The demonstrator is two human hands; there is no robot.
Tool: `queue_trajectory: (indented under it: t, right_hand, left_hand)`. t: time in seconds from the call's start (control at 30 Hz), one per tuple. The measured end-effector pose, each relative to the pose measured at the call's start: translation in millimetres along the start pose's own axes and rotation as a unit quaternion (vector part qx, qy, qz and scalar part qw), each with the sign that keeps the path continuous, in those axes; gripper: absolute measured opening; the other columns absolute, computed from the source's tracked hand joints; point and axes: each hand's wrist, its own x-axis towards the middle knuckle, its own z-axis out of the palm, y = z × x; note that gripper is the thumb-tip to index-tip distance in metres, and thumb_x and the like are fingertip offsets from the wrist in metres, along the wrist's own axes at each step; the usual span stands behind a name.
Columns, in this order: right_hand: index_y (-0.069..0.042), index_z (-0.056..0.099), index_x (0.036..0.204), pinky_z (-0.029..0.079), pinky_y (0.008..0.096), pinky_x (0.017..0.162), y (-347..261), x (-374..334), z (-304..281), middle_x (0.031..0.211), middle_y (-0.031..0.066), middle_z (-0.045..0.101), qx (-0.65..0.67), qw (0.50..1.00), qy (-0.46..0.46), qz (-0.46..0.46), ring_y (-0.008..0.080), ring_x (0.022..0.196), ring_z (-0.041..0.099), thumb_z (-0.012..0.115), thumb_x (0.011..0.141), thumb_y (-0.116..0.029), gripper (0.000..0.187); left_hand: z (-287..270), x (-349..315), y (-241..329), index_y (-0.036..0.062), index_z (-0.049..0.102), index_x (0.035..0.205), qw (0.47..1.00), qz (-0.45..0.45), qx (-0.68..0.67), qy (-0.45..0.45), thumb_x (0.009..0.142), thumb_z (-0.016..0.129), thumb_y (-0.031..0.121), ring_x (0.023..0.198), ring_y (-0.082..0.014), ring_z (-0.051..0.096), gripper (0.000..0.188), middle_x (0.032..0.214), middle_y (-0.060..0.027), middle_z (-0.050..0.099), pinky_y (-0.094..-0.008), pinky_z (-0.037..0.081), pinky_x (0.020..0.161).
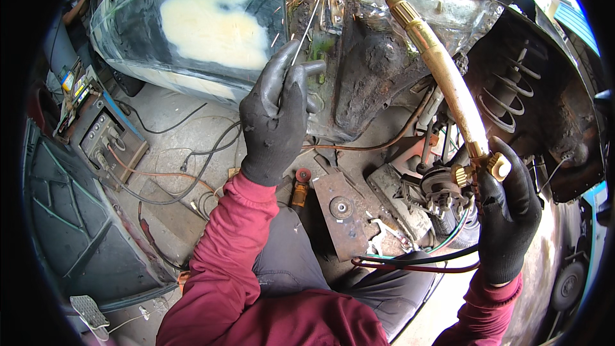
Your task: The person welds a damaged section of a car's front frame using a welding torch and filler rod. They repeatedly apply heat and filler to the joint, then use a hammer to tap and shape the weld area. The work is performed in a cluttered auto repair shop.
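Observation:
In a black glove, my left hand (277, 106) pinches a thin filler rod (309, 29) that slants up to the sparking spot. My right hand (510, 211), gloved alike, is closed round the valve end of a brass gas welding torch (442, 67). The torch reaches up and left, and its tip meets the rod's far end at a bright glow with orange sparks. This spot lies on the bare, rusty metal of a car body (378, 57), beside the edge of a dark door panel (205, 25) with a pale filler patch. Two hoses (416, 263) run from the torch.
A welding machine (106, 134) with cables stands on the left floor, above a detached door panel (77, 218). An angle grinder (300, 187) and a metal plate (336, 218) with a disc lie before my knees. A coil spring (509, 99) and brake hub (442, 186) are at right.

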Motion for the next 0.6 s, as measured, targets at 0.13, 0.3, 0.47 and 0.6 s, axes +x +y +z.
queue_trajectory:
  t: [0.13,0.3,0.47,0.6]
  right_hand:
    - [0.001,0.070,0.139,0.054,0.0369,0.105,0.1,-0.2,0.4,0.125,0.0134,0.075,-0.001,1.000,0.002,-0.007,0.0207,0.117,0.070,0.073,0.100,-0.004,0.040]
    - [0.002,0.069,0.140,0.054,0.0372,0.105,1.2,-0.5,-0.4,0.125,0.0139,0.075,-0.011,1.000,0.001,0.001,0.0208,0.117,0.070,0.073,0.099,-0.001,0.041]
    - [0.003,0.068,0.141,0.054,0.0374,0.107,1.9,-0.5,1.2,0.127,0.0146,0.075,0.018,1.000,0.000,-0.006,0.0209,0.120,0.070,0.073,0.100,-0.001,0.042]
    - [0.003,0.068,0.141,0.054,0.0375,0.107,-0.1,-0.3,0.3,0.127,0.0144,0.076,0.006,1.000,-0.003,0.002,0.0210,0.120,0.070,0.074,0.099,-0.002,0.042]
  left_hand:
    - [-2.0,-0.5,1.2,-0.0054,0.049,0.156,1.000,0.003,0.013,-0.001,0.117,0.049,0.021,0.070,-0.0041,0.066,0.047,0.120,-0.0205,0.078,-0.0218,0.055,0.064]
    - [-0.9,-1.0,1.5,-0.0050,0.049,0.156,1.000,0.004,0.003,0.003,0.117,0.050,0.023,0.070,-0.0038,0.066,0.048,0.120,-0.0200,0.078,-0.0215,0.055,0.064]
    - [-2.3,-1.5,1.3,-0.0047,0.050,0.156,1.000,0.009,0.010,0.001,0.118,0.050,0.023,0.069,-0.0046,0.066,0.048,0.120,-0.0202,0.078,-0.0219,0.055,0.062]
    - [-2.1,-1.7,0.8,-0.0047,0.050,0.156,1.000,0.007,0.019,0.004,0.118,0.049,0.022,0.068,-0.0051,0.067,0.047,0.119,-0.0204,0.078,-0.0223,0.055,0.061]
